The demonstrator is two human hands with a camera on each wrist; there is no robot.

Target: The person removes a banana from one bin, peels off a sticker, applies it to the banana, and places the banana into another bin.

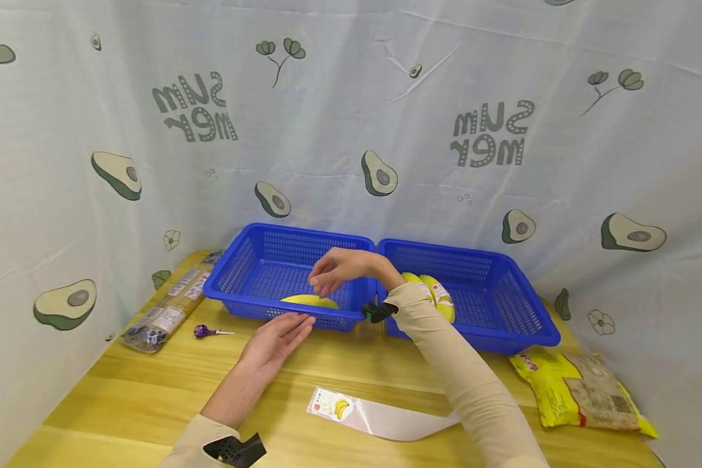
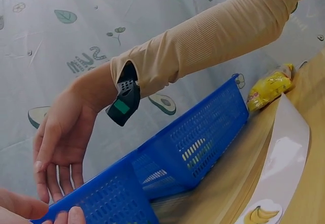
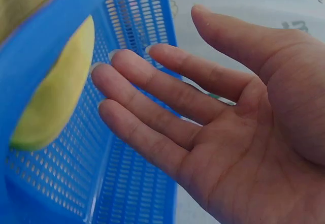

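My left hand (image 1: 277, 338) is at the front of the left blue basket (image 1: 234, 299), its fingertips right at the front rim and wall. Over that same basket hangs my right hand (image 1: 339, 266), its relaxed fingers pointing down and holding nothing. Beneath the right fingers a yellow banana (image 1: 311, 300) lies inside, along the front wall, partly hidden by the rim in the head view. The right wrist view shows the banana (image 3: 63, 92) with a greenish end, apart from the spread right fingers (image 3: 152, 82).
Yellow labelled fruit (image 1: 441, 299) sits in the right blue basket (image 1: 532, 325). A long white strip with a banana picture (image 1: 386, 416) lies in front. A purple lollipop (image 1: 203, 331) and a clear-wrapped package (image 1: 169, 312) are at left, a yellow food bag (image 1: 585, 390) at right.
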